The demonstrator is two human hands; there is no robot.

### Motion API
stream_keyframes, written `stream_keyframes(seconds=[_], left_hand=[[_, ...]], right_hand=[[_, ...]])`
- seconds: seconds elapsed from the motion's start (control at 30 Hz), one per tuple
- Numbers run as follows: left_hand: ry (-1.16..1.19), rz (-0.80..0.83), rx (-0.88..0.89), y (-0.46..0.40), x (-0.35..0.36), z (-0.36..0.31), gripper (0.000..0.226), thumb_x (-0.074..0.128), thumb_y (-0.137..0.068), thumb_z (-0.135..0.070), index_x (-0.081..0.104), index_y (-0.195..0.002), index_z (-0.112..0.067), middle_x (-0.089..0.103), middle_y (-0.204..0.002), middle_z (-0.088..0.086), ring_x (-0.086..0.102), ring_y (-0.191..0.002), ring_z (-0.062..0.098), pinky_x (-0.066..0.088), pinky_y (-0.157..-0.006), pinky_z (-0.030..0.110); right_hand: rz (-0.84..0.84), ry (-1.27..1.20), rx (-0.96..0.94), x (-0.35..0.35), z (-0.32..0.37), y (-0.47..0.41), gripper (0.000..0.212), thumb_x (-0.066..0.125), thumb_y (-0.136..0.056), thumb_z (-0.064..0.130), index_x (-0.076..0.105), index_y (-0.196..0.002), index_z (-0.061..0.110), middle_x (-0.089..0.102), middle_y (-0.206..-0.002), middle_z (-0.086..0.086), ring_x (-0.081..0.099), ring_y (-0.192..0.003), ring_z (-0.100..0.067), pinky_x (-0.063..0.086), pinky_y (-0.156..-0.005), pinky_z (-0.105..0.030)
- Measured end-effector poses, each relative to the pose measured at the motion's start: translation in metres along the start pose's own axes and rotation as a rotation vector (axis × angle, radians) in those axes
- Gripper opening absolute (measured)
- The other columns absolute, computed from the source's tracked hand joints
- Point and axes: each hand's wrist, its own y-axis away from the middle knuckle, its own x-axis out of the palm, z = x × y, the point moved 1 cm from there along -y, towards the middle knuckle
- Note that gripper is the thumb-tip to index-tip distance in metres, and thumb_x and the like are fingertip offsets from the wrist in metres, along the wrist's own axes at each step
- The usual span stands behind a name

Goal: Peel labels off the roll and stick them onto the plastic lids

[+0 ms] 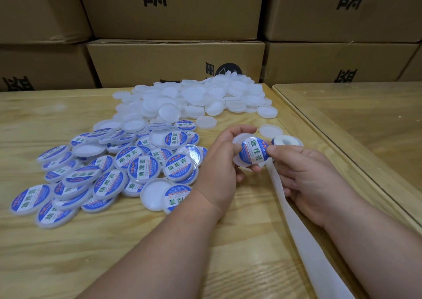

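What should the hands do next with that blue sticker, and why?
Probably press the round blue label flat onto the white plastic lid. The left hand holds the lid, and the right hand pinches the label's edge, so the label looks curved and not smoothed down yet.

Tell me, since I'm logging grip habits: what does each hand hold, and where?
The left hand grips a white plastic lid by its rim. The right hand pinches the round blue label's right edge over that lid.
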Motion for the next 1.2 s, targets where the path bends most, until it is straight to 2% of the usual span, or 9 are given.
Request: stream_keyframes(seconds=[0.03,0.1,0.27,0.43,0.57,0.7,0.83,1.0,1.2], left_hand=[[-0.006,0.006,0.004,-0.0001,-0.0001,0.0002,0.041,0.040,-0.069,-0.023,0.065,-0.101,-0.029,0.076,-0.103,0.014,0.059,-0.060,0.022,0.024,-0.050,0.031],[-0.018,0.013,0.012,0.0000,-0.0001,0.0007,0.041,0.040,-0.070,-0.022,0.065,-0.101,-0.028,0.076,-0.094,0.007,0.059,-0.059,0.021,0.024,-0.050,0.031],[-0.044,0.018,0.017,0.0014,0.0009,-0.0003,0.038,0.041,-0.072,-0.023,0.065,-0.101,-0.029,0.075,-0.085,0.000,0.060,-0.058,0.019,0.026,-0.048,0.029],[-0.040,0.028,0.052,0.0047,0.0013,-0.0016,0.026,0.045,-0.086,-0.028,0.066,-0.102,-0.029,0.075,-0.084,-0.003,0.061,-0.058,0.017,0.034,-0.042,0.021],[-0.068,0.004,0.090,0.0073,0.0012,-0.0004,0.023,0.045,-0.108,-0.026,0.068,-0.104,-0.028,0.076,-0.082,-0.005,0.062,-0.059,0.011,0.042,-0.047,0.012],[-0.136,-0.014,0.116,0.0072,0.0022,0.0004,0.024,0.048,-0.106,-0.033,0.069,-0.096,-0.041,0.077,-0.087,-0.004,0.063,-0.061,0.010,0.042,-0.049,0.010],[-0.135,-0.024,0.134,0.0062,0.0034,0.0011,0.023,0.050,-0.105,-0.035,0.068,-0.094,-0.044,0.077,-0.092,-0.003,0.064,-0.061,0.012,0.043,-0.048,0.011],[-0.138,-0.029,0.145,0.0050,0.0037,0.0028,0.021,0.049,-0.107,-0.028,0.066,-0.099,-0.038,0.078,-0.096,0.000,0.064,-0.061,0.013,0.044,-0.050,0.012],[-0.156,-0.022,0.142,0.0035,0.0026,0.0048,0.017,0.050,-0.106,-0.019,0.060,-0.108,-0.032,0.078,-0.102,-0.001,0.063,-0.063,0.012,0.047,-0.054,0.014]], right_hand=[[0.002,-0.005,-0.001,-0.0004,-0.0003,-0.0005,0.018,0.064,-0.097,0.018,0.078,-0.086,0.016,0.025,-0.049,0.008,0.021,-0.038,-0.007,0.025,-0.037,-0.021],[0.005,-0.003,-0.002,-0.0015,-0.0015,-0.0018,0.016,0.064,-0.097,0.019,0.077,-0.099,0.009,0.027,-0.048,0.008,0.022,-0.037,-0.007,0.026,-0.037,-0.022],[0.015,0.004,-0.009,-0.0016,-0.0024,-0.0023,0.019,0.063,-0.098,0.019,0.075,-0.103,0.006,0.035,-0.044,0.009,0.025,-0.036,-0.007,0.027,-0.038,-0.022],[0.015,-0.015,-0.007,-0.0013,-0.0028,-0.0031,0.018,0.064,-0.096,0.019,0.078,-0.100,0.008,0.034,-0.045,0.008,0.026,-0.036,-0.006,0.028,-0.038,-0.023],[0.007,-0.009,0.000,-0.0022,-0.0034,-0.0040,0.017,0.066,-0.096,0.020,0.081,-0.092,0.013,0.029,-0.048,0.007,0.025,-0.038,-0.007,0.029,-0.039,-0.023],[0.024,0.001,-0.003,-0.0017,-0.0031,-0.0035,0.023,0.065,-0.096,0.021,0.084,-0.084,0.020,0.027,-0.049,0.007,0.024,-0.038,-0.007,0.030,-0.039,-0.024],[0.010,-0.005,0.001,-0.0023,-0.0042,-0.0044,0.020,0.066,-0.096,0.021,0.082,-0.086,0.015,0.028,-0.048,0.007,0.025,-0.038,-0.008,0.029,-0.042,-0.026],[0.010,0.003,-0.007,-0.0022,-0.0041,-0.0035,0.017,0.065,-0.096,0.020,0.080,-0.094,0.011,0.030,-0.047,0.006,0.025,-0.039,-0.008,0.028,-0.041,-0.025],[0.020,-0.012,-0.003,-0.0010,-0.0029,-0.0030,0.022,0.064,-0.097,0.019,0.083,-0.086,0.016,0.030,-0.047,0.007,0.025,-0.038,-0.008,0.029,-0.040,-0.025]])
